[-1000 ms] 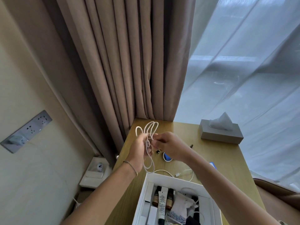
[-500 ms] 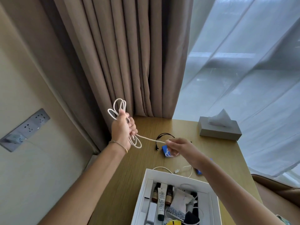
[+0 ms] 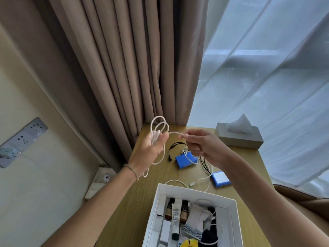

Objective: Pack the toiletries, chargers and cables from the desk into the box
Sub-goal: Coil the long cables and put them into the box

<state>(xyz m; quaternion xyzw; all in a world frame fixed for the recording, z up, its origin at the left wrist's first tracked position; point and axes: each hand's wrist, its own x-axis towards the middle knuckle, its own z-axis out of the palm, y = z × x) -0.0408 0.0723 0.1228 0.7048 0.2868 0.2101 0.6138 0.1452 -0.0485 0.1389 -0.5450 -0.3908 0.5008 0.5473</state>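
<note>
My left hand (image 3: 151, 148) holds the white cable (image 3: 159, 129) in loops above the surface's (image 3: 128, 207) far left corner, fingers curled round them; my right hand (image 3: 203, 145) pinches its free end (drawn taut between). The box (image 3: 179, 188) sits at the near edge.

Both forearms are bare; a thin bracelet (image 3: 132, 171) circles the left wrist.

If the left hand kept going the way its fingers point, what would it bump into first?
Probably the brown curtain. The left hand, holding the white cable loops, points up and away toward it. Nothing else shows in between, though depth is hard to judge.
</note>
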